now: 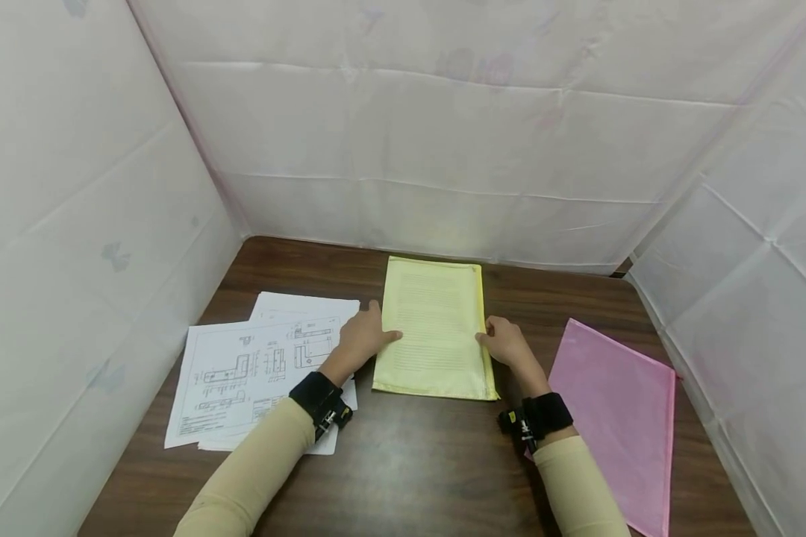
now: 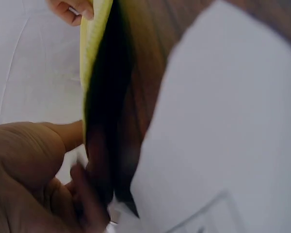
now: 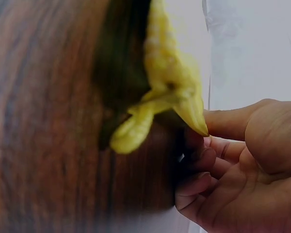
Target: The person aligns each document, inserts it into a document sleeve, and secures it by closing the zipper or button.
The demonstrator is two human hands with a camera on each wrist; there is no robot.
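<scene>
Brown wooden table (image 1: 416,462), enclosed at 9, 12 and 3 o'clock by white sheeting (image 1: 443,149). At 4 o'clock lies a pink folder (image 1: 618,418), flat and untouched. At 8 o'clock, a loose pile of white sheets (image 1: 242,373), the top one bearing technical drawings. At centre, toward 12 o'clock, a yellow mesh folder (image 1: 436,328) lies flat with printed pages inside.

Left hand (image 1: 363,339): at the folder's 9 o'clock edge, thumb on top and fingers curled beneath; the left wrist view shows that edge (image 2: 94,58) lifted off the wood. Right hand (image 1: 507,343): at the 3 o'clock edge, pinching the zip side between thumb and fingers; the right wrist view shows the puckered yellow edge (image 3: 174,97) at the thumb tip.

Step in hand, as judged: the folder is gripped on both long sides and barely raised, probably for lifting or squaring. The next move would call for an even pull from both hands, lest the soft mesh sag and the pages slide.
</scene>
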